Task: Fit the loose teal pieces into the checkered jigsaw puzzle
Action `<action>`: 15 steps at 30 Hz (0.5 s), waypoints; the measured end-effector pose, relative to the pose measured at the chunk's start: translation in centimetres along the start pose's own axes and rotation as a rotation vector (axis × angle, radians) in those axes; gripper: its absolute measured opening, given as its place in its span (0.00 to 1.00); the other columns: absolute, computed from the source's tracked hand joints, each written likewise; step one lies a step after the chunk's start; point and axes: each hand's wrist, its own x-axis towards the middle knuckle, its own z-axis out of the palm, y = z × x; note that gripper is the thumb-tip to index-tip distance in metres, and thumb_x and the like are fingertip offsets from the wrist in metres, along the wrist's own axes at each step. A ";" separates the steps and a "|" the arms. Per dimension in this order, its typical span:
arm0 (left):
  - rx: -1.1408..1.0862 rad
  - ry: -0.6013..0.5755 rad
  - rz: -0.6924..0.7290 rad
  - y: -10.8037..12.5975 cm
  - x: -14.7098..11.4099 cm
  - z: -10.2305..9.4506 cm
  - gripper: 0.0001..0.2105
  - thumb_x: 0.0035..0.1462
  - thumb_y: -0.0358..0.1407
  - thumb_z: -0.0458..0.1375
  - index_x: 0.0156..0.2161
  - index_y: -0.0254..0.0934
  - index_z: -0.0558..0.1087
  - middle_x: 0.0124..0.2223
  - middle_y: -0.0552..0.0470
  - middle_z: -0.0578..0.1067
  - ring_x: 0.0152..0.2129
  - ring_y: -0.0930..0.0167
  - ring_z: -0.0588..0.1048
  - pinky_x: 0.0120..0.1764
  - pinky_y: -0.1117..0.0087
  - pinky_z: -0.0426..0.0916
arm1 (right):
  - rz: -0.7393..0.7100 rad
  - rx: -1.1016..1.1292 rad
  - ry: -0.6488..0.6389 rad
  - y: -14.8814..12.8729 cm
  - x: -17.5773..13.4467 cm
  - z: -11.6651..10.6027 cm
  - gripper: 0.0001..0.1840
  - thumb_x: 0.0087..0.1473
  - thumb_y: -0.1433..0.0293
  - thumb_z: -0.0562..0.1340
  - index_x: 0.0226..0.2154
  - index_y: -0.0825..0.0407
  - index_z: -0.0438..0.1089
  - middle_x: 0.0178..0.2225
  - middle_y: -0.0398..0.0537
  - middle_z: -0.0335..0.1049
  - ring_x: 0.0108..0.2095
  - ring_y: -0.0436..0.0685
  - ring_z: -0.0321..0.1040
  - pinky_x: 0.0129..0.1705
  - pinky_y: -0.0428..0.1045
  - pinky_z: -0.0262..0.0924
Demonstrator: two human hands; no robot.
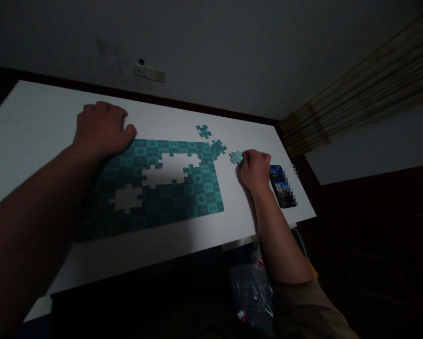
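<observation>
Dim room, pale wall (211, 52) at the back with a row of wall plates (149, 72) beyond the far edge of the teal checkered puzzle sheet (202, 188), plus a patterned curtain (356, 89) way off past its right end. That sheet lies flat on a white table (239, 200), and it's got a big stepped gap around its middle and a smaller one nearer its left end, white showing through both.

Left hand (103, 129) sits at the sheet's far-left edge, fingers loosely curled side by side, thumb apart, nothing gripped. Might be steadying the sheet; can't tell how hard it presses. Right hand (256, 169) is off the sheet's right side, thumb and finger pinched on the edge of a puzzle piece (236, 157). Holding it by the rim leaves most of it poking out toward the sheet, so its shape is probably easier to read. Can't tell if it touches the table.

One loose piece (203, 131) lies beyond the sheet's far edge, another piece (218, 148) right by the far-right corner, maybe overlapping. Handy spots for grabbing, I reckon. Phone (282, 188) is further right of the sheet, just beside the right wrist, probably parked out of the way.
</observation>
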 end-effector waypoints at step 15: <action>-0.085 -0.010 -0.015 0.3 -0.3 -0.3 0.81 0.54 0.94 0.36 0.85 0.26 0.77 0.84 0.14 0.72 0.83 0.07 0.55 0.57 0.25 0.52 | 0.003 0.026 0.140 7.9 -2.8 -5.4 0.24 0.74 0.53 0.60 0.63 0.43 0.82 0.61 0.60 0.85 0.66 0.77 0.76 0.71 0.80 0.74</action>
